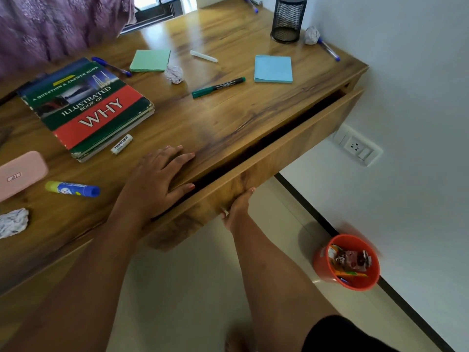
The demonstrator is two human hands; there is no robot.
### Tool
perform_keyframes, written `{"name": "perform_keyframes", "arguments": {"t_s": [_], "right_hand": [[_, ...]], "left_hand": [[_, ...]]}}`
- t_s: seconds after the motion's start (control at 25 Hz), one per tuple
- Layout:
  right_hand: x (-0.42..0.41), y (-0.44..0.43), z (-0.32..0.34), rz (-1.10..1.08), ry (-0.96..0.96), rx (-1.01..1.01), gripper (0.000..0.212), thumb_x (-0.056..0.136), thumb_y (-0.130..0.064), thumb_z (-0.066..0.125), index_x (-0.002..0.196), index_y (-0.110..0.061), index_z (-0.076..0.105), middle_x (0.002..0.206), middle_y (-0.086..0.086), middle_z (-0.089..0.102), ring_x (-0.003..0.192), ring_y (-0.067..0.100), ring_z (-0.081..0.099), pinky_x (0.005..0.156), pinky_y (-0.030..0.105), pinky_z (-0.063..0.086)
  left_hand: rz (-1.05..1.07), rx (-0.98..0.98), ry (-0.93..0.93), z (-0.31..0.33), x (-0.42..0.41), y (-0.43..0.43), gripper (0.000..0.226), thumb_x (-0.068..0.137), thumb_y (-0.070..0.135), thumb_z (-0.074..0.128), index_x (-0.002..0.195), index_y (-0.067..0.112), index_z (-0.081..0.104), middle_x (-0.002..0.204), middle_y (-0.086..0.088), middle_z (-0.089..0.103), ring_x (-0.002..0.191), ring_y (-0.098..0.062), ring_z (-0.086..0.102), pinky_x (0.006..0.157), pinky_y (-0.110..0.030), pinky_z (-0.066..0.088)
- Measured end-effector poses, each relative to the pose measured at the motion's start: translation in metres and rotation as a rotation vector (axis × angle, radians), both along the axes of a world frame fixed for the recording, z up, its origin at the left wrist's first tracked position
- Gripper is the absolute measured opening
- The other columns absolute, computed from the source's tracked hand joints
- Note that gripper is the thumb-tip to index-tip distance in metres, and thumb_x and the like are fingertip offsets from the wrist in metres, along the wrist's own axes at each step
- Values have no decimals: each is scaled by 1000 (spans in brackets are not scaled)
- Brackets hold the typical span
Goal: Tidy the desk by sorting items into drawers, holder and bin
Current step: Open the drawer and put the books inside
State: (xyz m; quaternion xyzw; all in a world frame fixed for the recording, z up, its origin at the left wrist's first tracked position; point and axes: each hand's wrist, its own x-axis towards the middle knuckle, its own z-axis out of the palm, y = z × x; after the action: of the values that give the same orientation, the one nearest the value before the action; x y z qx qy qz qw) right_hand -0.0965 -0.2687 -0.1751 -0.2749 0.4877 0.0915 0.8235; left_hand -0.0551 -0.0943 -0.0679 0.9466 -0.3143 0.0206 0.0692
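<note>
Right hand (237,208) curled under lower edge of drawer front (291,146), frame centre; drawer barely open. Left hand (157,179) flat, fingers spread, on desk (228,118) edge, thumb over gap. Risk: thumb pinched if drawer slides shut.

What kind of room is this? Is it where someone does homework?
Probably a study corner at home: a wooden desk with a book, a mesh pen holder and sticky notes, beside a purple curtain.
</note>
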Motion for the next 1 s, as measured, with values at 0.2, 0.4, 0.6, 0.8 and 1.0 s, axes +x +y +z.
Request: {"name": "perform_keyframes", "arguments": {"t_s": [0.2, 0.4, 0.6, 0.8, 1.0], "right_hand": [[-34, -30, 8, -68, 33, -412, 53, 100, -50, 25, 140, -16, 33, 144, 11, 41, 128, 30, 43, 105, 47, 37], [-50, -76, 85, 19, -310, -1538, 38, 98, -32, 46, 134, -19, 47, 138, 1, 42, 126, 14, 42, 101, 29, 39], [-77, -69, 88, 985, -332, -1977, 36, 101, -34, 36, 120, -16, 61, 133, 4, 57, 136, 22, 40, 115, 43, 29], [-101, -89, 107, 1262, -292, -2092, 41, 102, -37, 30, 121, -18, 60, 132, 2, 58, 134, 22, 42, 116, 46, 24], [-133, -105, 112, 1406, -321, -2069, 42, 102, -36, 29, 119, -15, 62, 129, 6, 60, 131, 23, 45, 116, 42, 26]], "left_hand": [[-6, 48, 3, 2, -1, -1, 73, 83, 65, 25, 146, 29, 30, 151, -7, 32, 140, -27, 27, 110, -48, 29], [231, 81, 37, 1, -23, -22, 66, 93, 52, 41, 150, 32, 14, 158, -3, 18, 145, -24, 14, 115, -51, 16], [233, -222, 173, -15, -102, -73, 59, 99, 24, 38, 150, 33, 11, 160, 1, 6, 147, -19, -6, 115, -46, 18], [292, -376, 475, -17, -121, -80, 46, 102, 20, 33, 147, 28, 30, 157, 0, 21, 147, -18, 6, 113, -40, 24], [267, -396, 459, -17, -162, -93, 41, 103, 23, 31, 142, 24, 40, 152, 2, 33, 146, -16, 13, 112, -35, 24]]}}
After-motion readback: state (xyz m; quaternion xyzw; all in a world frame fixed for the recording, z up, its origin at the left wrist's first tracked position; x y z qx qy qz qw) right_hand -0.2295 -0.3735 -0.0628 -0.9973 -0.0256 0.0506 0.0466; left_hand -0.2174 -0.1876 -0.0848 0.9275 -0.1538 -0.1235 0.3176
